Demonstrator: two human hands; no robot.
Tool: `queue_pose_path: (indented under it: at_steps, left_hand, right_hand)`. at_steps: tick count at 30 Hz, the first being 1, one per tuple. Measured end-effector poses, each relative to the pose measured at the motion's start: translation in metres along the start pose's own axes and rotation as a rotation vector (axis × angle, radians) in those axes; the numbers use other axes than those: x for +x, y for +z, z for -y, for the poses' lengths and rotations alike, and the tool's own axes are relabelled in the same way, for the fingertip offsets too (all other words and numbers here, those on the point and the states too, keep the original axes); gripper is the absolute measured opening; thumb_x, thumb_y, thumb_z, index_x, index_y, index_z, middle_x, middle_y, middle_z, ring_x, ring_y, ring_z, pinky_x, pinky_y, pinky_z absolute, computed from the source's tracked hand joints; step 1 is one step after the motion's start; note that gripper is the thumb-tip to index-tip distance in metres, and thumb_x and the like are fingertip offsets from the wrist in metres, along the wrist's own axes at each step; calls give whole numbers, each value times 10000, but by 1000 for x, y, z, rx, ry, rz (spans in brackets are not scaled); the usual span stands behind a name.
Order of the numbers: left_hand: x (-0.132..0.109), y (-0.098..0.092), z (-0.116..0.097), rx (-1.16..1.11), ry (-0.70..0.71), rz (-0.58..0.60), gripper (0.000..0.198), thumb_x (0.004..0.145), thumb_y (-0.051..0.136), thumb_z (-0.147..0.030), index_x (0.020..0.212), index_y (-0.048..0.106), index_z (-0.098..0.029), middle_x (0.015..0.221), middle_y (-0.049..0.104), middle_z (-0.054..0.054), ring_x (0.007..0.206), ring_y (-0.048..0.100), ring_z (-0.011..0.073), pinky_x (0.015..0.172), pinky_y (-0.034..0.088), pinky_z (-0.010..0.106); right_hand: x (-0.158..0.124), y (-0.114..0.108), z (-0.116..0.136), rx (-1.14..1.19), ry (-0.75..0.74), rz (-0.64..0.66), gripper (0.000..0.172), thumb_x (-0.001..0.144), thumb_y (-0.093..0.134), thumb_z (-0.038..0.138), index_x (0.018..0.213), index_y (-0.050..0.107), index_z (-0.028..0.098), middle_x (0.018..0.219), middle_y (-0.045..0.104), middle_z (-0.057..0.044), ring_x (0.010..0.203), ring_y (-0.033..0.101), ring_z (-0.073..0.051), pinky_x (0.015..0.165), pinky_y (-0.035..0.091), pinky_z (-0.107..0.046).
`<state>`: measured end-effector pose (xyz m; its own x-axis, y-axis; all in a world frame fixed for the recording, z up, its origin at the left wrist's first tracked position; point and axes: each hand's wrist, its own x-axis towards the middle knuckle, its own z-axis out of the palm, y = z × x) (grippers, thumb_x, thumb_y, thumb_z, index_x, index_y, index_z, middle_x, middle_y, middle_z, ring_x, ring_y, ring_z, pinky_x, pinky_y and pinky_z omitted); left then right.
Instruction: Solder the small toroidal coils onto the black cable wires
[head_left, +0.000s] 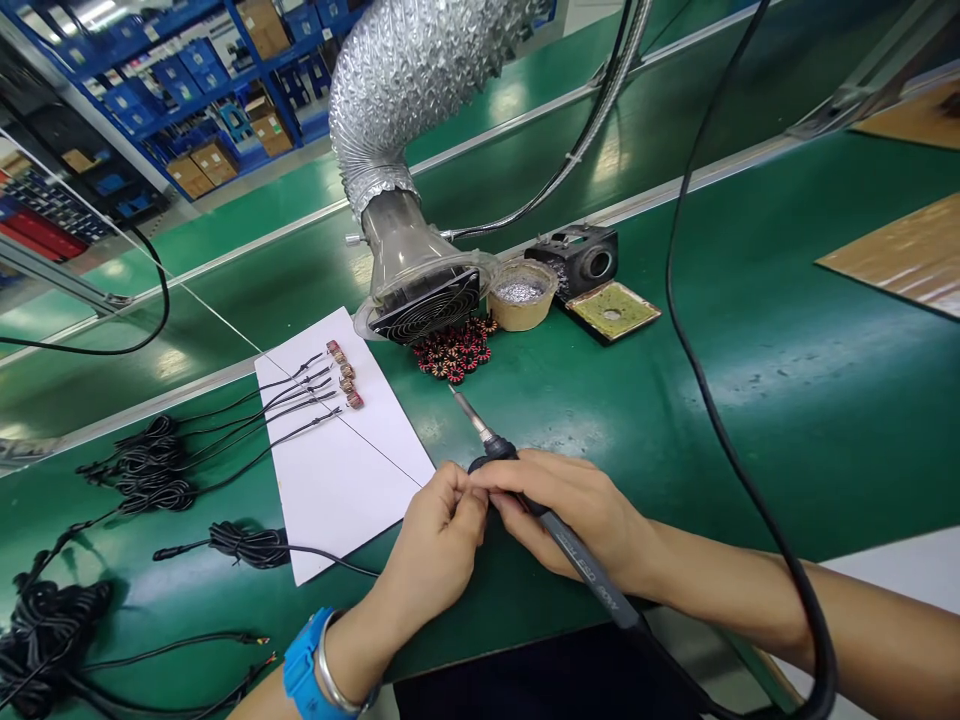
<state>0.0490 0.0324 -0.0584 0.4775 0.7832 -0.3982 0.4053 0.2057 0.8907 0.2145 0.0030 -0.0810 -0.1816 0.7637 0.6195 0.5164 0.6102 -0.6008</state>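
Note:
My right hand [577, 500] is wrapped round a soldering iron [581, 565], its metal tip pointing up and away. The right fingertips meet those of my left hand [442, 535], which is closed in a pinch. A black cable [322, 552] runs from a coiled bundle [247, 545] under my left hand; its end is hidden by the fingers. A thin silvery wire [375, 447] stretches from the upper left down to my left hand. Beyond the iron's tip lies a cluster of small red-and-black wound rings [454, 350].
A white sheet [360, 480] carries several cable ends and small wound coils [345, 375]. A fume hood [427, 290] on a foil duct [405, 90] hangs over the rings. Behind stand a solder-filled pot [521, 300], an iron stand [585, 260] and a yellow sponge [615, 310]. Coiled cables [52, 630] lie left.

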Motion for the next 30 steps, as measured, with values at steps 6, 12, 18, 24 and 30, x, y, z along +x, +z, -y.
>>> queue_pose_path:
  at_steps: [6, 12, 18, 24, 30]
  left_hand:
    - [4, -4, -9, -177, -164, 136, 239, 916, 453, -394, 779, 445, -198, 591, 512, -60, 366, 354, 47, 340, 270, 155]
    - [10, -8, -8, -134, -96, 62, 234, 876, 524, -385, 769, 455, -188, 612, 493, -76, 391, 504, 56, 372, 423, 158]
    - [15, 3, -4, -129, -121, -86, 208, 874, 507, -355, 764, 467, -183, 584, 518, -73, 363, 506, 61, 347, 414, 158]
    - [15, 9, -5, -100, -121, -129, 202, 884, 501, -340, 756, 479, -186, 592, 519, -65, 409, 525, 73, 369, 451, 171]
    - [14, 11, -4, -95, -103, -156, 202, 893, 506, -346, 762, 472, -196, 586, 512, -69, 427, 530, 82, 386, 469, 182]
  right_hand:
    - [-9, -1, -8, -74, -95, 41, 274, 906, 433, 67, 1101, 590, 179, 676, 490, 7, 603, 451, -133, 554, 398, -241]
    - [-5, -7, -10, -125, -64, 4, 271, 892, 484, 57, 1095, 607, 187, 685, 548, -4, 603, 509, -140, 553, 422, -252]
    - [-5, -32, -1, 29, 160, -182, 370, 899, 531, 68, 1232, 581, 221, 856, 695, -13, 701, 645, -123, 670, 520, -240]
    - [-22, -48, 0, 177, 310, -240, 239, 896, 561, 252, 1105, 676, 235, 730, 637, -23, 592, 543, -152, 527, 422, -291]
    - [-25, -46, -2, 370, 459, -276, 117, 872, 581, 260, 952, 660, 228, 662, 620, -12, 568, 566, -164, 472, 391, -272]
